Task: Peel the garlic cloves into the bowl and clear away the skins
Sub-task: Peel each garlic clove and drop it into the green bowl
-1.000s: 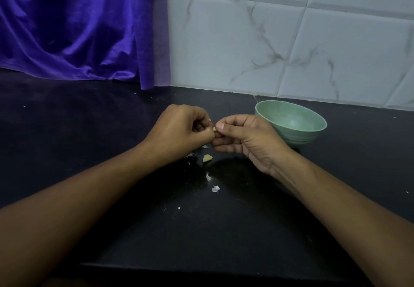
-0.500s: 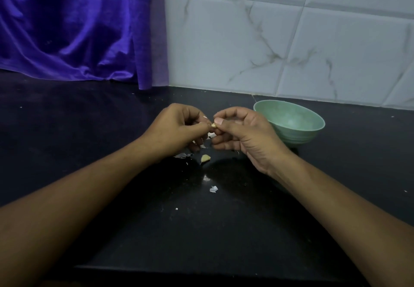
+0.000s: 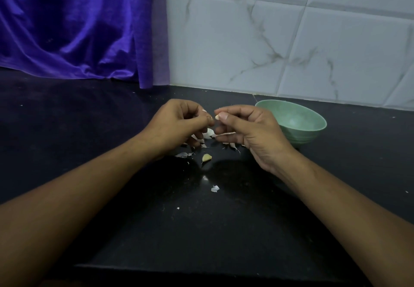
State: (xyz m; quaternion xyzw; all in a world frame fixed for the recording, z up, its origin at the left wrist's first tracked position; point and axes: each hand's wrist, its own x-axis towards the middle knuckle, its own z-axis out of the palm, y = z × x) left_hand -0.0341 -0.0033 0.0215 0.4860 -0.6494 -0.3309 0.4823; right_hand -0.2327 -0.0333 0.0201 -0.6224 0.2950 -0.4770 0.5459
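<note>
Black counter [image 3: 134, 230]: garlic clove [image 3: 216, 117] pinched between left hand [image 3: 177, 125] and right hand [image 3: 251, 130]; bowl [image 3: 310, 135] at three o'clock, right hand nearer.

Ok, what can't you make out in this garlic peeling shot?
Head view, garlic clove: fingertips of left hand and right hand pinch it, covering all but its tip; remaining skin unclear.
Head view, bowl: the right hand hides its left side.
Head view, skins: some lie hidden beneath both hands.
Head view, specks on the counter: too small to identify.
</note>
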